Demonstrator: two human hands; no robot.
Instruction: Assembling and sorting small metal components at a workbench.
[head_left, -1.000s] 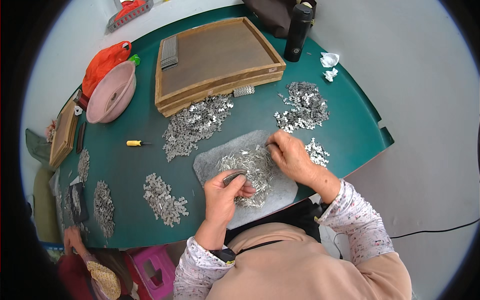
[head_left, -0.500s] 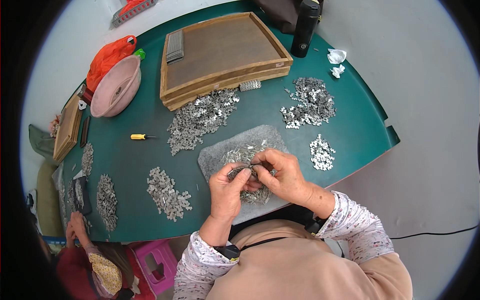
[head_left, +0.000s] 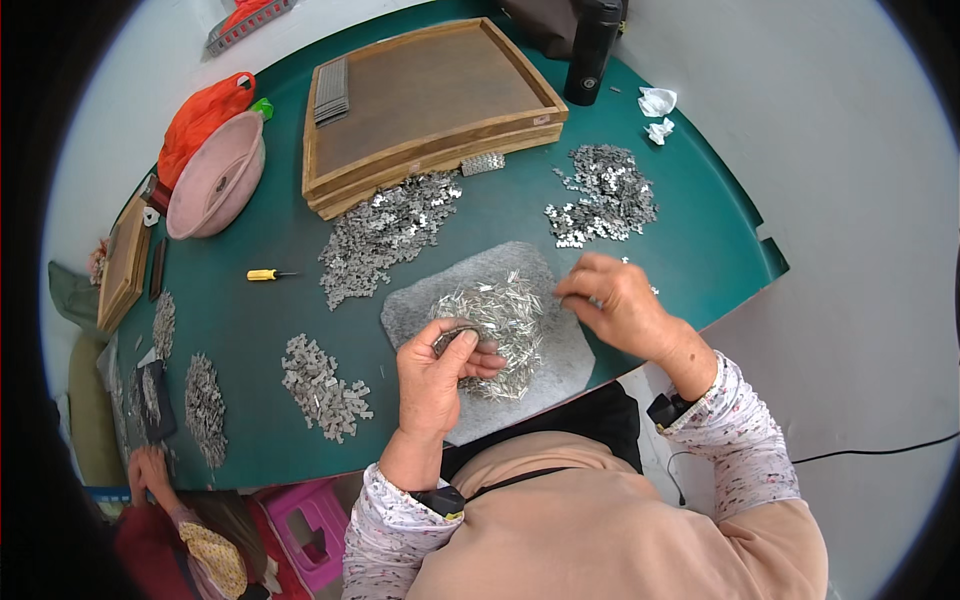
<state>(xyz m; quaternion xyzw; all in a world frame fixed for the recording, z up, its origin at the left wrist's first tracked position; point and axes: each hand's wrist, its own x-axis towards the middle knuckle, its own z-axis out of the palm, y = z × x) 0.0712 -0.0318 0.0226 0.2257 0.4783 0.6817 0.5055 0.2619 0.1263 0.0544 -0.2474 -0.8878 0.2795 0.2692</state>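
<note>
My left hand (head_left: pixel 432 375) is over the left part of a grey felt mat (head_left: pixel 410 305). Its thumb and fingers are closed on a short, dark, curved strip of small metal pieces (head_left: pixel 452 335). Under and beside it, a loose heap of thin silvery metal pins (head_left: pixel 505 335) is spread on the mat. My right hand (head_left: pixel 622 308) hovers past the mat's right edge, thumb and fingertips brought together; anything between them is too small to make out. It covers most of a small pile of shiny metal pieces (head_left: pixel 626 261).
Stacked wooden trays (head_left: pixel 430 100) stand at the back, with metal-piece piles (head_left: pixel 390 235) (head_left: pixel 605 195) (head_left: pixel 325 388) around. A yellow screwdriver (head_left: pixel 262 274), pink basin (head_left: pixel 217 175) and black bottle (head_left: pixel 592 50) are on the green table (head_left: pixel 300 215). Another person's hands (head_left: pixel 150 475) are at lower left.
My right hand has left the strip and moved right, beyond the mat, uncovering more of the pin heap. My left hand keeps the strip. The whole view has shifted slightly.
</note>
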